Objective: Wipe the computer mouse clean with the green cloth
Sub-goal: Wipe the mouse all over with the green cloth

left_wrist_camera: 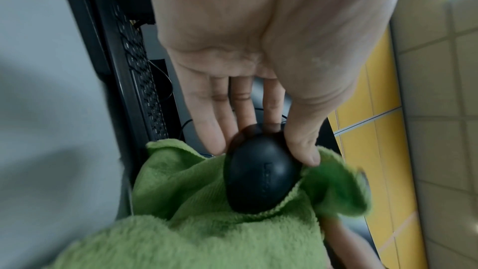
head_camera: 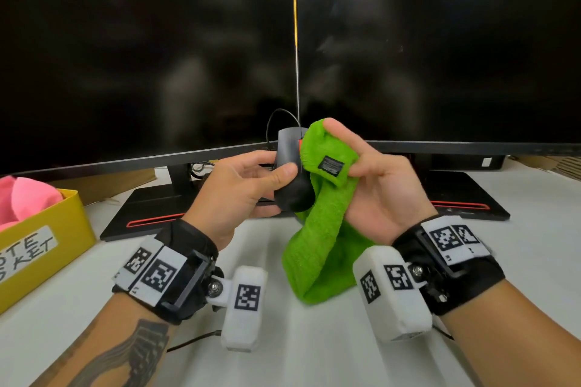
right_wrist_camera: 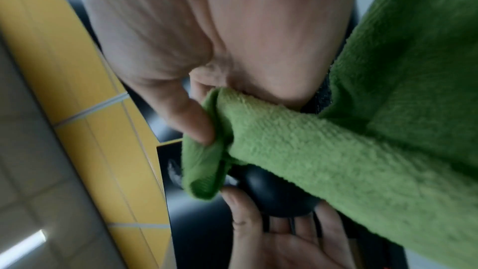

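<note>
A black wired computer mouse (head_camera: 290, 176) (left_wrist_camera: 260, 177) (right_wrist_camera: 274, 193) is held up above the desk in front of the monitors. My left hand (head_camera: 248, 185) (left_wrist_camera: 258, 97) grips it, thumb on its top and fingers underneath. The green cloth (head_camera: 323, 214) (left_wrist_camera: 207, 222) (right_wrist_camera: 362, 161) lies against the mouse's right side and hangs down toward the desk. My right hand (head_camera: 371, 179) (right_wrist_camera: 196, 81) pinches the cloth's upper end, where a small black label shows. The right fingers behind the cloth are hidden.
Two dark monitors (head_camera: 141, 50) fill the back, their black stands (head_camera: 147, 214) with red stripes on the white desk (head_camera: 314, 355). A yellow box (head_camera: 44, 242) with pink cloth sits at the left. A keyboard (left_wrist_camera: 145, 89) lies under the monitors.
</note>
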A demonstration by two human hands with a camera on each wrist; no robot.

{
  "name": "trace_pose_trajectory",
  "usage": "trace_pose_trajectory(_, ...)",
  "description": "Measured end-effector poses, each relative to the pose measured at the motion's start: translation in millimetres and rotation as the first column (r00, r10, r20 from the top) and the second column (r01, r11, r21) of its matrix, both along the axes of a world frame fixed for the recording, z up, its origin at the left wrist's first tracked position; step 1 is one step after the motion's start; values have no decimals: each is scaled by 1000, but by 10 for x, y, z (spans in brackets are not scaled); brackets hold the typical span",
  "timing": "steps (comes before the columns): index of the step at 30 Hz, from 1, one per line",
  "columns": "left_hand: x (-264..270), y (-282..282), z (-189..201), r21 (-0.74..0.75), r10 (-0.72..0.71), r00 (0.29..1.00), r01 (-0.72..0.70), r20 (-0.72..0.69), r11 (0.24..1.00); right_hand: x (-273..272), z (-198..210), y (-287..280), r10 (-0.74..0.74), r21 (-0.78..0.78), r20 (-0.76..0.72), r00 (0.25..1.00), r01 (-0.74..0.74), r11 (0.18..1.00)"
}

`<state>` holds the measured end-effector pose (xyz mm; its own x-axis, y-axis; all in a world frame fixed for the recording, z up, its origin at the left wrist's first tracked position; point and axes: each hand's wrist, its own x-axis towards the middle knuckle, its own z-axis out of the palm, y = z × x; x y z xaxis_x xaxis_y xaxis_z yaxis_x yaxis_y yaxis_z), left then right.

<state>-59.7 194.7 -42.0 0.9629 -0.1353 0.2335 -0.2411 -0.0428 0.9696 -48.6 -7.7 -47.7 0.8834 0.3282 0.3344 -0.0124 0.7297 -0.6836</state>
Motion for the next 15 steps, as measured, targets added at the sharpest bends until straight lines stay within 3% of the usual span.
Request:
trace_pose_trajectory(3,-10,7,6,21,-10,1000,10,4,1000,-19,-73,82,-53,-173,90,995,68,983)
trace_pose_trajectory(10,-40,-24,20,85,-43,999,41,23,996,-7,-73,142,-365,-298,123,923,385,874)
trace_pose_trajectory(13,-49,-52,22,98,-53,998,49,31,994,55,-47,129,-462,-271,-9,887,443,855)
trace_pose_trajectory(15,-50,-59,24,92,-41,998,37,42,995,78,-30,79,-434,-225,-137,890,399,889)
